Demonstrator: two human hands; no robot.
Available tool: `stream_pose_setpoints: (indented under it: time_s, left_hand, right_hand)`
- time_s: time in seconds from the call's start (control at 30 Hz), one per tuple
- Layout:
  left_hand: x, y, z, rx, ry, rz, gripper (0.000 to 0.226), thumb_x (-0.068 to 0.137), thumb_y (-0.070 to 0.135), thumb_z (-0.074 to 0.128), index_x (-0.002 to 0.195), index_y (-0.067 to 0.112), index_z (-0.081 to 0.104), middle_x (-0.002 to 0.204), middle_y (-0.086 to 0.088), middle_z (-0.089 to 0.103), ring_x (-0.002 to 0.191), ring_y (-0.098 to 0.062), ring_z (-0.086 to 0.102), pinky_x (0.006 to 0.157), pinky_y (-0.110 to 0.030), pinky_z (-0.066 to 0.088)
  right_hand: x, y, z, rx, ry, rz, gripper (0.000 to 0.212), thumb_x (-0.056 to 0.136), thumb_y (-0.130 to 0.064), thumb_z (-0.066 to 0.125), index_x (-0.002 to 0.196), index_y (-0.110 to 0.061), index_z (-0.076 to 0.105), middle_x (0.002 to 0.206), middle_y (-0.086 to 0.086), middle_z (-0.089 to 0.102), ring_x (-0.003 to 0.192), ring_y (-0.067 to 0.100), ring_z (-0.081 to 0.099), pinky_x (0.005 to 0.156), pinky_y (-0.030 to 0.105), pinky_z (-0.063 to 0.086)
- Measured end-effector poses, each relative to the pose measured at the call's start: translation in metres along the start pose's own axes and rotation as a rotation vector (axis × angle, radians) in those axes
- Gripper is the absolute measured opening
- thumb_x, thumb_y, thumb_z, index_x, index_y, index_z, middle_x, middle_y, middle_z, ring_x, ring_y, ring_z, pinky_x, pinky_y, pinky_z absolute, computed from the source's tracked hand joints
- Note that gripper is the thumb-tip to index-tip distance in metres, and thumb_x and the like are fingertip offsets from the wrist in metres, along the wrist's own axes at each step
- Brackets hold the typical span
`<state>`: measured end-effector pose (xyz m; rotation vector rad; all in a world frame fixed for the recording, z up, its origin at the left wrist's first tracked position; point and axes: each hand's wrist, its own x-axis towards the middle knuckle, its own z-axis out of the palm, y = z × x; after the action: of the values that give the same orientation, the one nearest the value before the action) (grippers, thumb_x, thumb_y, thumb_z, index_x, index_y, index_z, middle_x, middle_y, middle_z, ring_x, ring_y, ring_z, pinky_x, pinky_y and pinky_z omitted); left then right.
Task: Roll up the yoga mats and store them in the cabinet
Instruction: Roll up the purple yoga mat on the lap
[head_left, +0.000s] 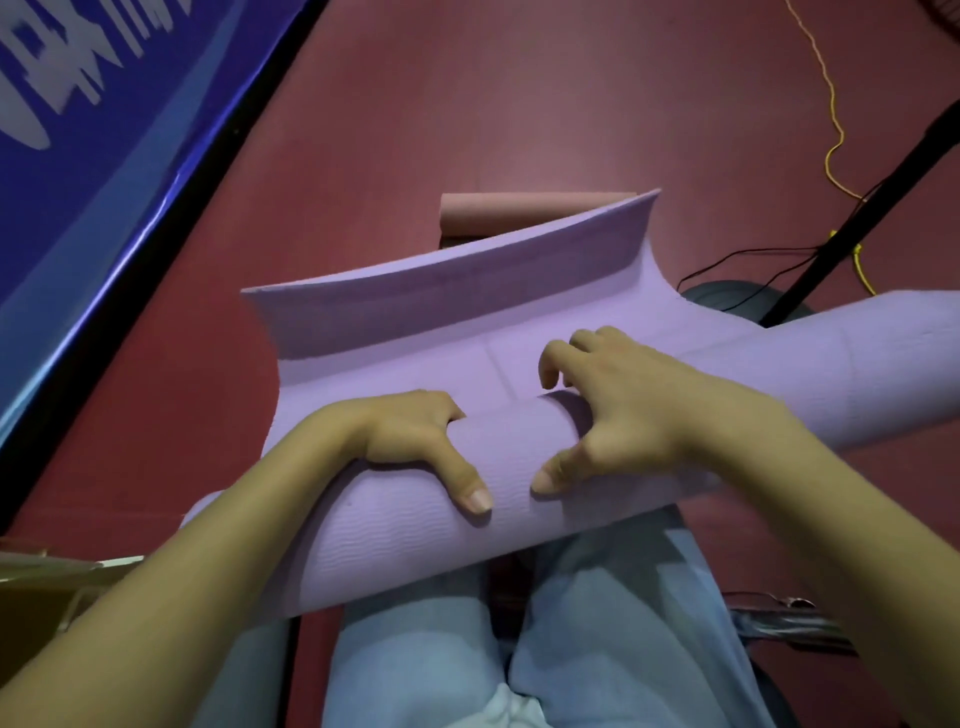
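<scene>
A purple yoga mat (415, 530) lies mostly rolled across my lap, above my blue jeans. Its loose far end (457, 291) curls upward in front of me. My left hand (415, 441) grips the roll from above, fingers tucked over its far side and thumb lying on top. My right hand (613, 410) clasps the roll beside it, fingers curled over the far edge and thumb pressing the near face. A pink rolled mat (509, 213) lies on the red floor just beyond the purple one. No cabinet is in view.
A blue banner with white lettering (104, 130) runs along the left, edged by a black strip. A black stand pole (872, 208) with black and yellow cables (831, 104) occupies the right. A cardboard box corner (41, 587) sits at lower left.
</scene>
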<state>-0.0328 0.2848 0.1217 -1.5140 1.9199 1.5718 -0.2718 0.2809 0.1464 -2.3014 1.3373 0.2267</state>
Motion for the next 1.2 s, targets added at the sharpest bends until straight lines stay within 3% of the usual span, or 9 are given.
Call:
stream_pose_setpoints:
  time_s: [0.1, 0.23, 0.4, 0.53, 0.63, 0.8, 0.9, 1.0, 1.2]
  left_hand:
    - [0.006, -0.002, -0.004, -0.031, -0.024, 0.029, 0.075, 0.043, 0.047, 0.093, 0.111, 0.022, 0.075, 0.108, 0.008, 0.078, 0.100, -0.016, 0.074, 0.095, -0.043, 0.059]
    - [0.017, -0.013, -0.013, 0.091, 0.116, 0.068, 0.108, 0.032, 0.071, 0.087, 0.131, 0.039, 0.059, 0.134, 0.023, 0.053, 0.126, -0.001, 0.050, 0.111, -0.034, 0.040]
    - [0.016, -0.033, -0.027, -0.041, 0.216, 0.107, 0.101, 0.034, 0.079, 0.084, 0.127, 0.047, 0.061, 0.130, 0.024, 0.056, 0.123, 0.004, 0.049, 0.107, -0.031, 0.040]
    - [0.008, -0.036, -0.032, -0.085, 0.430, 0.147, 0.082, 0.047, 0.073, 0.080, 0.122, 0.042, 0.062, 0.121, 0.010, 0.061, 0.108, -0.007, 0.057, 0.088, -0.024, 0.046]
    - [0.000, -0.030, -0.036, -0.147, 0.442, 0.223, 0.064, 0.062, 0.055, 0.092, 0.116, 0.034, 0.063, 0.099, -0.001, 0.072, 0.080, -0.018, 0.064, 0.073, -0.029, 0.054]
    - [-0.011, -0.014, -0.038, 0.219, 0.531, 0.149, 0.022, 0.081, 0.049, 0.082, 0.095, 0.033, 0.079, 0.087, 0.013, 0.078, 0.086, -0.005, 0.071, 0.088, -0.039, 0.058]
    - [-0.022, 0.002, -0.029, 0.405, 0.552, 0.090, 0.050, 0.078, 0.073, 0.068, 0.099, 0.029, 0.079, 0.090, 0.013, 0.077, 0.087, -0.007, 0.069, 0.087, -0.038, 0.057]
    - [-0.025, 0.023, -0.010, 0.645, 0.442, -0.067, 0.091, 0.046, 0.101, 0.058, 0.090, 0.022, 0.060, 0.080, 0.007, 0.064, 0.074, -0.016, 0.059, 0.068, -0.039, 0.050]
    - [0.002, 0.036, -0.002, 0.757, 0.390, -0.195, 0.105, 0.038, 0.088, 0.081, 0.105, 0.017, 0.042, 0.085, 0.006, 0.049, 0.079, -0.022, 0.050, 0.070, -0.037, 0.043]
  right_hand:
    - [-0.006, -0.001, 0.003, -0.041, 0.096, -0.035, 0.082, 0.047, -0.089, 0.063, 0.098, -0.029, 0.043, 0.097, -0.010, 0.047, 0.096, 0.020, 0.041, 0.084, 0.041, 0.044]
    - [-0.010, -0.001, 0.005, -0.086, 0.156, -0.030, 0.075, 0.062, -0.091, 0.048, 0.107, -0.030, 0.048, 0.097, -0.014, 0.050, 0.103, 0.021, 0.043, 0.084, 0.039, 0.036]
    - [-0.004, -0.005, 0.004, -0.152, 0.158, 0.023, 0.060, 0.092, -0.076, 0.032, 0.116, -0.028, 0.056, 0.094, -0.009, 0.047, 0.112, 0.023, 0.043, 0.091, 0.039, 0.033]
    - [0.013, -0.009, 0.006, -0.221, 0.153, 0.074, 0.049, 0.095, -0.070, 0.015, 0.090, -0.031, 0.044, 0.113, -0.003, 0.065, 0.111, 0.025, 0.047, 0.092, 0.043, 0.032]
    - [0.024, -0.011, 0.007, -0.230, 0.136, 0.113, 0.054, 0.096, -0.065, 0.010, 0.095, -0.030, 0.052, 0.123, 0.000, 0.064, 0.116, 0.027, 0.047, 0.097, 0.044, 0.033]
    - [0.026, -0.012, 0.011, -0.206, 0.182, 0.130, 0.061, 0.097, -0.061, 0.009, 0.120, -0.025, 0.053, 0.126, 0.001, 0.061, 0.117, 0.028, 0.048, 0.099, 0.043, 0.034]
    - [0.028, -0.012, 0.010, -0.183, 0.216, 0.165, 0.050, 0.099, -0.059, 0.012, 0.110, -0.022, 0.043, 0.123, 0.004, 0.058, 0.115, 0.029, 0.046, 0.098, 0.045, 0.035]
    - [0.034, -0.013, 0.007, -0.116, 0.182, 0.200, 0.037, 0.103, -0.055, 0.014, 0.103, -0.024, 0.033, 0.123, 0.006, 0.057, 0.115, 0.031, 0.044, 0.098, 0.048, 0.034]
    - [0.060, -0.014, -0.010, -0.143, 0.109, 0.234, 0.048, 0.107, -0.048, 0.018, 0.114, -0.020, 0.057, 0.134, 0.010, 0.058, 0.126, 0.036, 0.043, 0.101, 0.054, 0.029]
